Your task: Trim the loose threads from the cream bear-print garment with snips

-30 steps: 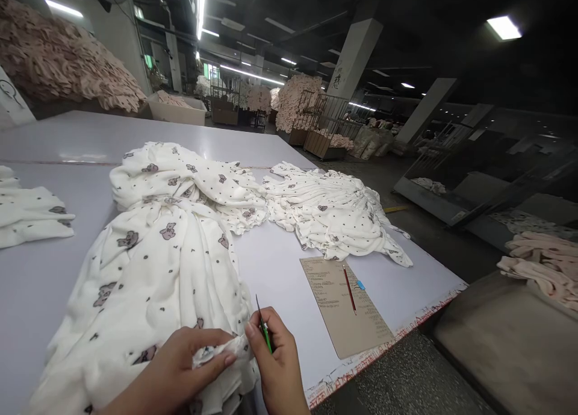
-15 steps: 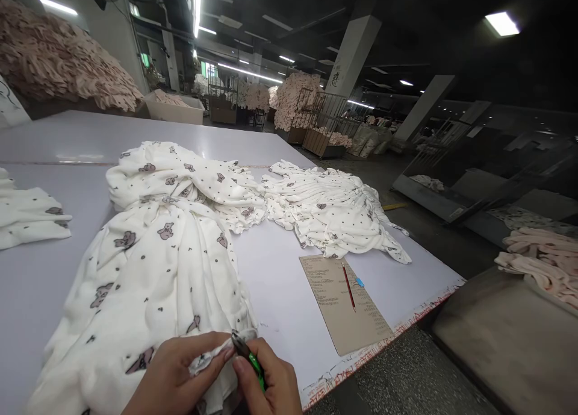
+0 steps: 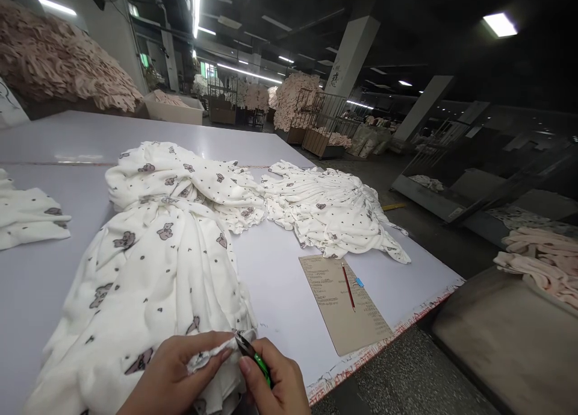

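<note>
A white cloth garment (image 3: 149,282) with grey bear prints and small dark marks spreads over the left and middle of the table. At its near end, my left hand (image 3: 176,370) pinches a fold of the fabric between thumb and fingers. My right hand (image 3: 277,376) is closed around small green-handled thread snips (image 3: 258,364). Their dark metal tips are at the pinched edge, close to my left fingertips. Whether the blades touch the cloth I cannot tell. The palm side of both hands is hidden.
More printed white cloth (image 3: 334,207) lies bunched farther right. A brown written card (image 3: 325,306) with a red pencil (image 3: 347,285) and a blue tag (image 3: 359,282) rests near the table edge (image 3: 352,370). Pink cloth heaps (image 3: 58,59) and wire carts (image 3: 325,123) stand beyond.
My right hand and the snips have shifted slightly right and down, a little away from my left fingertips. My left hand keeps its pinch almost in place.
</note>
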`<state>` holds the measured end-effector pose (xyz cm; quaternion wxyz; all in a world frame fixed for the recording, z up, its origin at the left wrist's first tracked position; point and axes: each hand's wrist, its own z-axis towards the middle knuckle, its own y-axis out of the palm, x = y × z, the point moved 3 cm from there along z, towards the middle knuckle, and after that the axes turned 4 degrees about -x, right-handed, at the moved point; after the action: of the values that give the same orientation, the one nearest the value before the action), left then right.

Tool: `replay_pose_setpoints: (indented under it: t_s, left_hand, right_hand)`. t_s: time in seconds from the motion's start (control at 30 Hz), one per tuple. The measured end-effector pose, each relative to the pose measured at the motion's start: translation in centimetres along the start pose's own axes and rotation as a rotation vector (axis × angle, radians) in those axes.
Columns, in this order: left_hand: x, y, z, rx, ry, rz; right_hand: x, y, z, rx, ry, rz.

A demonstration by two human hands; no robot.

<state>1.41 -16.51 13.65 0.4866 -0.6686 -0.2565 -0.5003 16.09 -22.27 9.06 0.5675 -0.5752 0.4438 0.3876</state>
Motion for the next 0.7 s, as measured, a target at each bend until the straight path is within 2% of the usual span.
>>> replay_pose_setpoints:
  t_s: [0.27,0.37,0.57,0.7]
  left_hand:
    - [0.08,-0.04,-0.07,-0.058,0.109,0.104]
    - [-0.09,-0.08,-0.13,-0.027,0.074,0.097]
    - [0.13,0.05,-0.15,-0.048,0.053,0.035]
    - [0.29,0.24,0.01,-0.045,0.048,0.064]
  right_hand:
    - [0.22,-0.36,-0.28,0.000,-0.010,-0.051]
    - [0.39,-0.47,-0.43,0.008,0.024,-0.053]
    - [0.23,-0.47,-0.52,0.004,-0.031,-0.010]
    - [0.55,-0.02,-0.37,-0.002,-0.004,-0.032]
